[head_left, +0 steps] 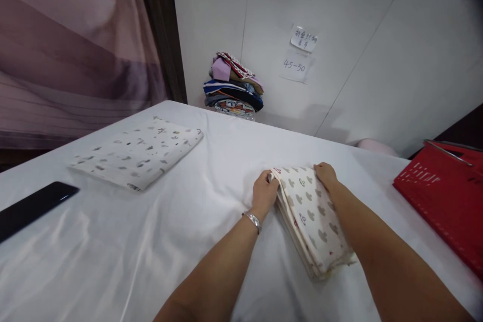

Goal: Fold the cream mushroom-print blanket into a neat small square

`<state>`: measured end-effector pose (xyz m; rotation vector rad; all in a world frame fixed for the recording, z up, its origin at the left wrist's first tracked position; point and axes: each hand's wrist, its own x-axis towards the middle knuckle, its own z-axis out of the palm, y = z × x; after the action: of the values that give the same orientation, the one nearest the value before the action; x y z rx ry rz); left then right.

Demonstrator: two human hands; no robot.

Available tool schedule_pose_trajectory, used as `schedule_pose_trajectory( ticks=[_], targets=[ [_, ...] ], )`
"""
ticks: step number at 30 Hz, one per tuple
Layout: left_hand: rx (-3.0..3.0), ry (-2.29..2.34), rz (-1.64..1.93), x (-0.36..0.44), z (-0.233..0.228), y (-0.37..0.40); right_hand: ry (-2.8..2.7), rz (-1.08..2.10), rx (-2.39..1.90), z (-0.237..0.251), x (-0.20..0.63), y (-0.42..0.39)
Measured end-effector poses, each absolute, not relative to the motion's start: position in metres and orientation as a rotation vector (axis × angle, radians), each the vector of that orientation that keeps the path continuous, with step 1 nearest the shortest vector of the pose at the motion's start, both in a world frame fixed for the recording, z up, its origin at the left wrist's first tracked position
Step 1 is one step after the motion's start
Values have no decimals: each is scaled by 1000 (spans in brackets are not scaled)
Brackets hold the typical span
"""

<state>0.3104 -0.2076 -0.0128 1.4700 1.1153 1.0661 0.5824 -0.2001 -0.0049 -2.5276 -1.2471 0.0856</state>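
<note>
A folded white cloth [307, 211] printed with grey shapes and small red figures lies in several layers on the white-covered table [211, 221]. At its far left corner, my left hand [265, 192] pinches the layers; a bracelet is on that wrist. My right hand [325, 175] grips the far right corner with its fingers closed on the edge. The cloth's right side is partly hidden behind my right forearm. Farther left, a second folded white cloth [141, 148] with small grey and brown prints lies flat, apart from both hands.
A black flat device [35, 207] rests at the table's left edge. On the right stands a red basket [441, 201] with a metal handle. Behind the table's far edge rises a stack of folded fabrics [234, 85] against the white wall, where paper signs [296, 66] hang.
</note>
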Motion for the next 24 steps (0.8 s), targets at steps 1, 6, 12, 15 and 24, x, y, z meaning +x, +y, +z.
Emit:
schedule_pose_trajectory(
  ticks=[1, 6, 12, 15, 24],
  targets=[
    [1507, 1174, 1032, 309, -11, -207, -1260, 98, -2529, -4, 580, -202],
    [1642, 1381, 838, 303, -5, -205, -1418, 241, -2458, 7, 568, -215],
    [1618, 1312, 899, 304, -3, -205, -1414, 153, -2604, 14, 555, -220],
    [1541, 1325, 852, 302, -4, -201, -1394, 146, -2666, 13, 552, -216],
    [1388, 1331, 735, 299, -13, -183, -1696, -219, -2203, 12, 512, -235]
  ],
)
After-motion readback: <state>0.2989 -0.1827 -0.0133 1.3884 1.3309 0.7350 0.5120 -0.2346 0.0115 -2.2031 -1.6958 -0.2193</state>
